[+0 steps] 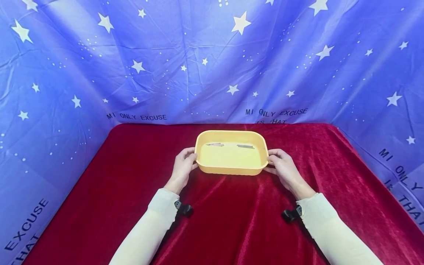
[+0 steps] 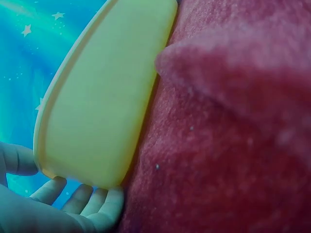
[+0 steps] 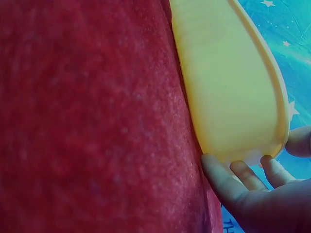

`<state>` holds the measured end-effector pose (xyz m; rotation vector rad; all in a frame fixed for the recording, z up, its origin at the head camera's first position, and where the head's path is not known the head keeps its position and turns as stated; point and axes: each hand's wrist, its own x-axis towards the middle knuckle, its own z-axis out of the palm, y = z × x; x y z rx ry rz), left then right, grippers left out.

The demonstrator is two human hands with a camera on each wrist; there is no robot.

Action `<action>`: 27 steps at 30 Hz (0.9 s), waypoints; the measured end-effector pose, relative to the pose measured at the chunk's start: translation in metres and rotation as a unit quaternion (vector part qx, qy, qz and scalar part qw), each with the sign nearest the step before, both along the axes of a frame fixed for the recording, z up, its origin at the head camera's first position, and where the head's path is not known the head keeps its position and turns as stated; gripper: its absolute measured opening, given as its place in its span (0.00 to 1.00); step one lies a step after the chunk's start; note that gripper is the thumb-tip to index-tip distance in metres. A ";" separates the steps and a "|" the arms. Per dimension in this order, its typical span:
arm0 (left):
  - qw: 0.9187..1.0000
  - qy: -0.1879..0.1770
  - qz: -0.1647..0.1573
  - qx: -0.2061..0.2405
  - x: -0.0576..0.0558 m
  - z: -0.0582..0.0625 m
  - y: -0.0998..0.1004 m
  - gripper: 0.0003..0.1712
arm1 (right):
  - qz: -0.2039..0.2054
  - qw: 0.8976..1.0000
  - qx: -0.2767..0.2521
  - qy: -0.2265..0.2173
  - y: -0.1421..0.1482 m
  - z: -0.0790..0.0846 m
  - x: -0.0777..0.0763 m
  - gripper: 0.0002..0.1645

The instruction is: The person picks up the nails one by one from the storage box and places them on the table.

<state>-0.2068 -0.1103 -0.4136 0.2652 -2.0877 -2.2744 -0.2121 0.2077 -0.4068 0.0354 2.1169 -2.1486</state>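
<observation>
- The blue backdrop (image 1: 185,36) with white stars fills the upper part of the head view and goes down along both sides.
- The worktop (image 1: 232,213), which is covered with red velvety cloth, takes the middle and the lower part.
- Two pale sleeves enter from the bottom, one at lower left (image 1: 142,228) and one at lower right (image 1: 334,228).
- The yellow tray (image 1: 232,170) is a little right of the centre; its base is close to the cloth, but I cannot tell if it rests there.
- The left hand (image 1: 182,167) has its grip on the left end of the tray, thumb at the rim and fingers against the wall.
- The right hand (image 1: 286,171) grips the right end in the same manner.
- A black device is at each wrist (image 1: 183,209).
- Thin dark sticks lie inside the tray in two small groups, left (image 1: 215,144) and right (image 1: 246,146).
</observation>
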 end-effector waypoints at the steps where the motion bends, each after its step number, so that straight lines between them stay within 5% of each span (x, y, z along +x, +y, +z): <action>1: 1.000 -0.002 0.001 0.002 0.000 0.000 -0.001 0.20 | 0.001 1.000 -0.001 0.000 -0.001 0.000 0.000 0.21; 27: 1.000 -0.004 0.024 -0.004 0.000 0.002 -0.014 0.20 | 0.007 1.000 -0.009 -0.003 -0.017 -0.003 -0.006 0.20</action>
